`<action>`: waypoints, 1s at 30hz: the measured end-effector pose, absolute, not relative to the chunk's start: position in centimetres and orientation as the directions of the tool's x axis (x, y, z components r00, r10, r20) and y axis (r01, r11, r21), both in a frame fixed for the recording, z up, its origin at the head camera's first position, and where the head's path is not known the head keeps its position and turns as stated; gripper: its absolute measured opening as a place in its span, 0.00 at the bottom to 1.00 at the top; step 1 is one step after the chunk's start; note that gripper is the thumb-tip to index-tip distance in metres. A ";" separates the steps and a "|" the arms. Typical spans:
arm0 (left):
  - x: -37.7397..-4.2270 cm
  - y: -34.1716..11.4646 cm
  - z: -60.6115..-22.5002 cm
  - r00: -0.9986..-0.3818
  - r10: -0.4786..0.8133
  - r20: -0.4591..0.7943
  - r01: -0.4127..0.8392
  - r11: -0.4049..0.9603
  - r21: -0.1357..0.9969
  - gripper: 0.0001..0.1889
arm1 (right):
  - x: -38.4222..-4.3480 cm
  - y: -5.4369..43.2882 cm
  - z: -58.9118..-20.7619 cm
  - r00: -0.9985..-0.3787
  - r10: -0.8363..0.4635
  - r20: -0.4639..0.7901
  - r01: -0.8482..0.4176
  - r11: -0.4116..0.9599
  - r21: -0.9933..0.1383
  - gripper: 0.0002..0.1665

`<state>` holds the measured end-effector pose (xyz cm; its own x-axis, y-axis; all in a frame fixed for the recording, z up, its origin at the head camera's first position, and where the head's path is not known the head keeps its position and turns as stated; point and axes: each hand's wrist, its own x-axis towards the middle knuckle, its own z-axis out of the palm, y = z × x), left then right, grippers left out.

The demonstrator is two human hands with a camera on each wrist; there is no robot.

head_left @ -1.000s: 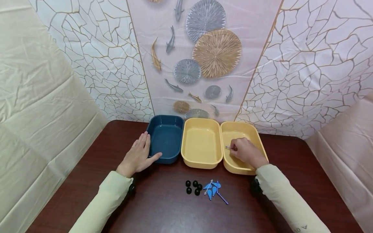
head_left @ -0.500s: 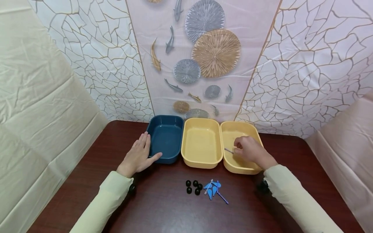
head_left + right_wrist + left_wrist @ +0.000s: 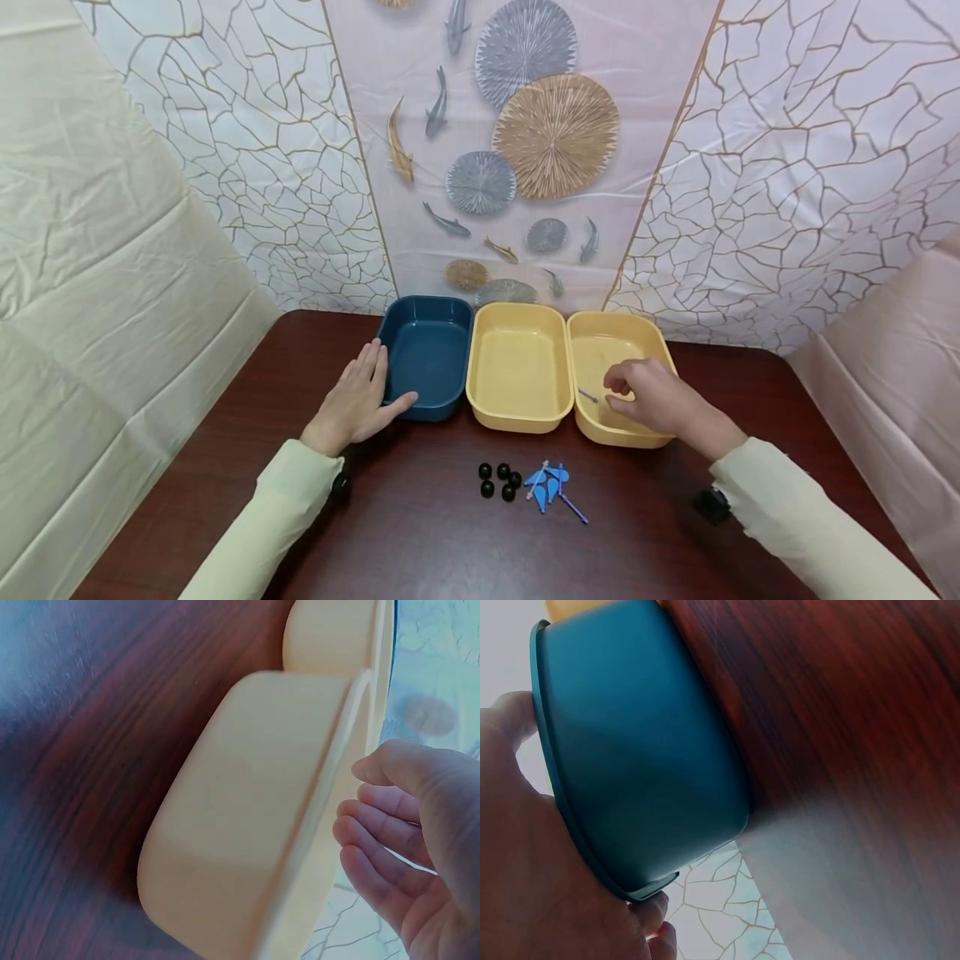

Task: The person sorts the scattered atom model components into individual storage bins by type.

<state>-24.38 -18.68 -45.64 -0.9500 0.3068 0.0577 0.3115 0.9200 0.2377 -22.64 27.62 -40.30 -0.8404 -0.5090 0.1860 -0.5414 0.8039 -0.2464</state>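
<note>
The right hand (image 3: 652,400) hangs over the near right part of the right yellow tray (image 3: 611,343), its thumb and fingers apart, curved, and holding nothing. Below and to the left of the fingertips, a short purple stick (image 3: 588,395) lies flat on that tray's floor, near the left wall. The step in hand appears to be a release: it is best done by keeping the fingers spread and lifting straight up, so that neither the stick is nudged nor the rim knocked.

The left hand (image 3: 352,408) rests on the near left rim of the blue tray (image 3: 427,354), fingers extended and close together, thumb apart across the near edge. Light, even pressure should suit it, since leaning harder could tip the tray.

On the bench (image 3: 480,550), nearer, lie black round pieces (image 3: 487,490) and, to their right, a tangle of blue drop-shaped pieces (image 3: 540,500) and thin sticks (image 3: 573,508).
</note>
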 end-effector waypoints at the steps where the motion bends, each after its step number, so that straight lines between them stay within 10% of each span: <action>1: -24.4 -18.7 -45.7 -0.950 0.306 0.058 0.311 0.920 0.237 0.54 | -22.3 27.5 -40.1 -0.839 -0.512 0.186 -0.544 0.802 -0.248 0.05; 30: -24.4 -18.7 -45.5 -0.950 0.305 0.058 0.310 0.922 0.233 0.54 | -13.8 24.4 -41.1 -0.741 -0.661 0.121 -0.664 0.694 -0.278 0.06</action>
